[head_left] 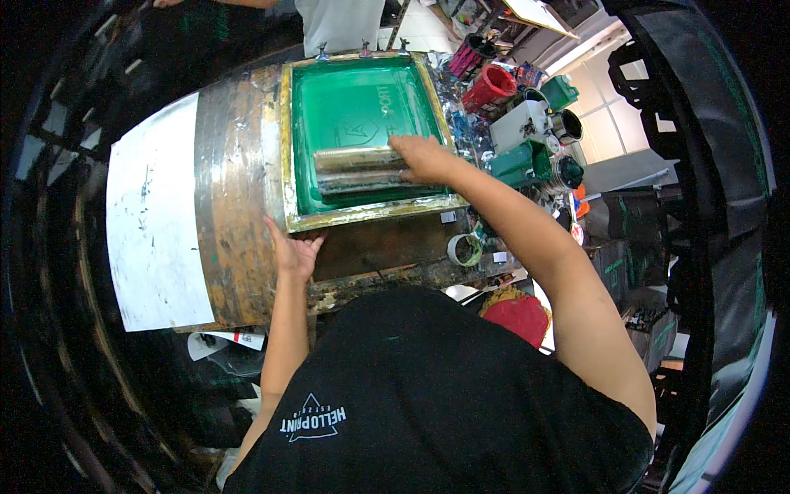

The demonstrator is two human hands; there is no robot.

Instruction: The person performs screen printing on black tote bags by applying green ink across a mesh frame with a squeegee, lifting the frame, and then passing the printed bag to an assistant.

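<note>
A silk-screen frame (pixel 287 148) with worn yellowish edges lies on the table, its mesh (pixel 346 90) coated in wet green ink with a faint design showing. My right hand (pixel 424 160) is closed on the right end of a wide metal-bodied squeegee (pixel 355 165). The squeegee lies across the near part of the mesh. By the near left corner of the frame is my left hand (pixel 297 253), palm up, thumb and fingers spread. Its fingertips meet the underside of the near edge; whether they bear its weight I cannot tell.
Several clamps (pixel 365 49) line the frame's far edge. A white sheet (pixel 156 222) covers the table's left end. On the right stand a red tub (pixel 492 86), a green container (pixel 520 163) and open cans. A tape roll (pixel 464 250) lies near the front edge. Another person (pixel 341 25) stands beyond the table.
</note>
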